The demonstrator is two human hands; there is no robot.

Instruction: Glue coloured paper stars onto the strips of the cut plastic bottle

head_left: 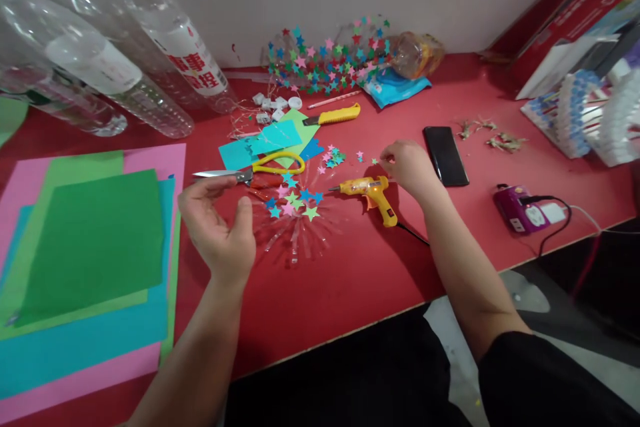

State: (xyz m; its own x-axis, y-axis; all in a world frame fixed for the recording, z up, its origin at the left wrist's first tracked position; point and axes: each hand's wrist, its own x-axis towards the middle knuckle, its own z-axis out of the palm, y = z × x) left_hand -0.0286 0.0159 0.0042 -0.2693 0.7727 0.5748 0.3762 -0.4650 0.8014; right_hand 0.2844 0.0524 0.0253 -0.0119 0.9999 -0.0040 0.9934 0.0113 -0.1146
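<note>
My left hand is open beside the scissors, its fingers curved and the thumb apart. Right of it, a spray of clear plastic strips fans out, with several paper stars at its middle. My right hand hovers just behind a yellow hot glue gun, with fingertips drawn together. Whatever is in that pinch, if anything, is too small to make out. Close to those fingertips lie a tiny green star and a small pile of loose stars. The glue gun's nozzle points left toward the strips.
Coloured sheets are stacked at left, below clear bottles. A yellow box cutter lies on paper scraps. Behind stands a star-covered piece. At right are a phone and a purple power adapter with cables.
</note>
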